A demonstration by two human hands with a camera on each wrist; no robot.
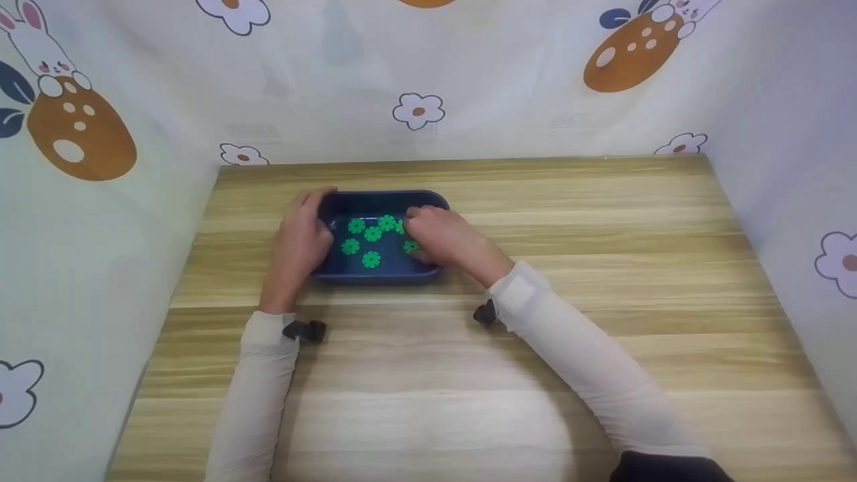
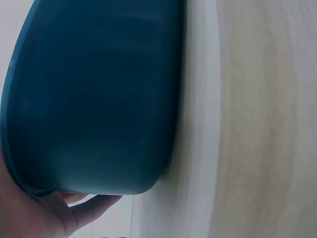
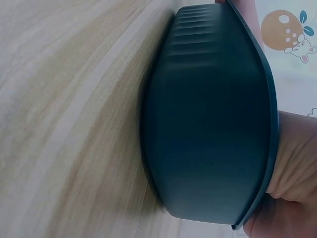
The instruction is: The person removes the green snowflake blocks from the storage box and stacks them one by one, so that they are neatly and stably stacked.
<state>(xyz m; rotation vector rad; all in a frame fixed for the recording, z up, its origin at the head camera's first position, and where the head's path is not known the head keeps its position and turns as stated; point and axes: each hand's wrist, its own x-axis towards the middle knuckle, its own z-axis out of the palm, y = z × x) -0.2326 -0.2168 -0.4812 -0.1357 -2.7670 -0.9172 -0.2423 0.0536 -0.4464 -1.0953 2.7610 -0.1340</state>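
Note:
A dark blue rectangular basin (image 1: 375, 278) stands on the table with several green notched, flower-shaped discs (image 1: 371, 259) lying on its floor. My left hand (image 1: 301, 237) grips its left end, fingers along the outside and thumb at the rim. In the left wrist view, that hand (image 2: 37, 218) holds the end of the basin (image 2: 99, 99). My right hand (image 1: 442, 235) reaches over the right rim, fingers bent down among the discs. The right wrist view has the basin wall (image 3: 208, 114) hiding its fingertips, with the hand (image 3: 297, 168) over the rim; whether it pinches a disc is hidden.
The basin rests on a light wood-grain table (image 1: 415, 375), toward its far side. Pale curtains (image 1: 495, 80) printed with flowers and rabbits enclose the table at the back, left and right. A small black camera (image 1: 304, 330) sits at the left wrist.

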